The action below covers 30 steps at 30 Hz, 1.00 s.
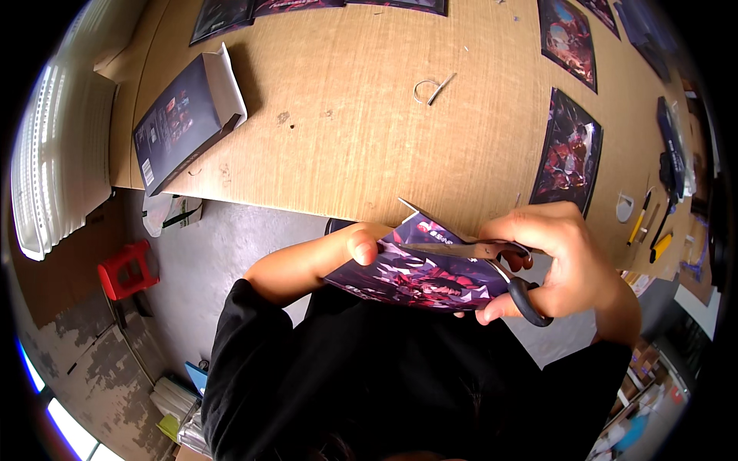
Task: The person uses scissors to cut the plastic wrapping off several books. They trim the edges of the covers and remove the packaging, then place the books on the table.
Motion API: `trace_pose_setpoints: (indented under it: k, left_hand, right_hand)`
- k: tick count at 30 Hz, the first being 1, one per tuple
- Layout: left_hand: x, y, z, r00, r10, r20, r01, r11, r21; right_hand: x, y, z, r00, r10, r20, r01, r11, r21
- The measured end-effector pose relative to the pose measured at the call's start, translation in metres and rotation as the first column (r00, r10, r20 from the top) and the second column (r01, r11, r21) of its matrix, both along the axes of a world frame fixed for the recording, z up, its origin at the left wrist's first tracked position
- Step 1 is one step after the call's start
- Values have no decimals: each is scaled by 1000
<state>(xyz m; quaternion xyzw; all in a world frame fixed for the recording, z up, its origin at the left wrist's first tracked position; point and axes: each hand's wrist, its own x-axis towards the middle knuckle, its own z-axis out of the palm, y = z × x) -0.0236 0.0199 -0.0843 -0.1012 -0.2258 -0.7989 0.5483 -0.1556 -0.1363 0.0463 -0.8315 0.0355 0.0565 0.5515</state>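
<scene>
While the left hand (pixel 364 246) pinches the print (pixel 434 283) off the table's (pixel 361 100) six o'clock edge, seemingly steadying it, the right hand (pixel 567 244) grips scissors (pixel 486 250) through their loops at its three o'clock.

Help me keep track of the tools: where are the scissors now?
In the head view, the scissors are right of centre, in the person's right hand, their blades over the dark printed package that the left hand holds.
</scene>
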Motion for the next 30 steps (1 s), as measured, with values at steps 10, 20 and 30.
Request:
trace_pose_setpoints:
  k: [10, 20, 30]
  left_hand:
    - [-1, -5, -3, 1000, -1, -4, 1, 1000, -5]
    - [-2, -14, -1, 999, 6, 37, -5, 1000, -9]
    - [-5, -24, 3, 997, 14, 73, -13, 1000, -15]
  right_hand:
    - [-5, 3, -1, 998, -20, -54, 23, 998, 61]
    - [7, 1, 5, 969, -14, -246, 102, 932, 349]
    - [2, 1, -1, 967, -60, -246, 136, 943, 304]
